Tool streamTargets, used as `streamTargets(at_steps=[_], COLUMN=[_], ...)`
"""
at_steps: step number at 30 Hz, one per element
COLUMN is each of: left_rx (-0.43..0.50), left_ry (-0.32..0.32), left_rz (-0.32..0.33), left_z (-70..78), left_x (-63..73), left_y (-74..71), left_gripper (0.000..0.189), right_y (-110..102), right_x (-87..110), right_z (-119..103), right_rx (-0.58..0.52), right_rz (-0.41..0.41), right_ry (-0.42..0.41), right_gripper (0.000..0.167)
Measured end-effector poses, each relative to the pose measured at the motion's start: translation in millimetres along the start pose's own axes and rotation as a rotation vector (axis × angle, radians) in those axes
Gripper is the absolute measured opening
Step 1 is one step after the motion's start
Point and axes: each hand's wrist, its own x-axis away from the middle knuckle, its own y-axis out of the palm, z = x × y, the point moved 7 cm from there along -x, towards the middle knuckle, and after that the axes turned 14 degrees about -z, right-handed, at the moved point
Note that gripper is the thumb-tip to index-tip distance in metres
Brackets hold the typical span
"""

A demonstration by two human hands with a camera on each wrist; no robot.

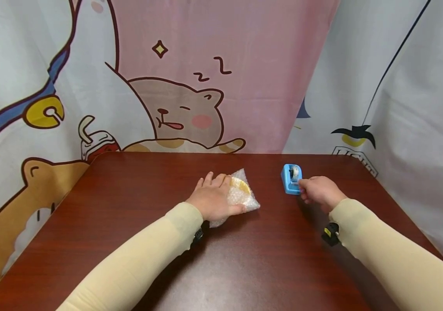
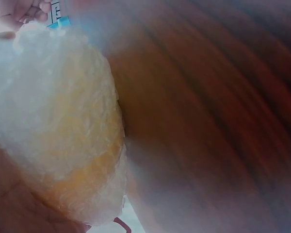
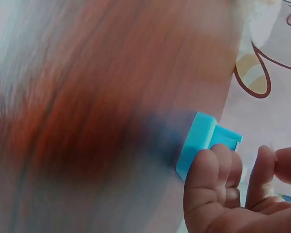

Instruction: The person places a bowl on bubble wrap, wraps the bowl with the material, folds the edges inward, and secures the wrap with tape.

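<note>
A bubble-wrapped packet (image 1: 241, 196) with something yellow inside lies on the brown table, and it fills much of the left wrist view (image 2: 72, 111). Over its left part rests my left hand (image 1: 215, 198), fingers straight and spread, thumb along the near side. To the right stands a light blue tape dispenser (image 1: 292, 179) with a roll of clear tape in it. At its near right side is my right hand (image 1: 320, 191). In the right wrist view, its thumb and forefinger pinch what looks like the clear tape's end (image 3: 273, 147), close to the dispenser's toothed edge (image 3: 237, 145).
The brown table (image 1: 268, 263) reaches back to a curtain (image 1: 268, 77) printed with cartoon animals, which hangs behind it and along both sides. A dark wrist camera (image 1: 330, 233) sits under the right cuff.
</note>
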Motion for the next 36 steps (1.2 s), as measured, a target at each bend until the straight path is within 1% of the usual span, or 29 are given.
streamTargets(at_steps=[4,6,8,10,15,26,32,36], left_rx=[0.015,0.017,0.014,0.011,0.016,0.019,0.017,0.016], left_ry=[0.002,0.002,0.001,0.0,0.001,0.002,-0.002,-0.003], left_rz=[-0.001,0.002,0.001,-0.001,-0.009,-0.014,-0.013,-0.013], left_z=[-1.0,-1.1,-1.3,-1.3,-1.5,-0.4,-0.4,-1.3], left_x=[0.1,0.0,-0.6,-0.8,-0.7,-0.5,-1.0,-1.8], left_y=[-0.1,-0.3,0.1,0.3,0.5,0.6,0.8,1.3], left_gripper=[0.112,0.113,0.113,0.113,0.113,0.113,0.113,0.114], right_y=[6,8,10,11,11,10,9,8], right_x=[-1.3,-1.9,-3.4,-5.4,-9.5,-14.9,-17.3,-18.8], right_z=[5,8,10,12,14,16,16,16], right_rx=[-0.242,-0.332,-0.384,-0.396,-0.374,-0.214,-0.141,-0.114], right_rz=[-0.091,-0.126,-0.147,-0.158,-0.166,-0.15,-0.133,-0.127], right_ry=[0.027,0.052,0.069,0.08,0.104,0.126,0.136,0.151], right_gripper=[0.042,0.041,0.04,0.04,0.039,0.047,0.047,0.046])
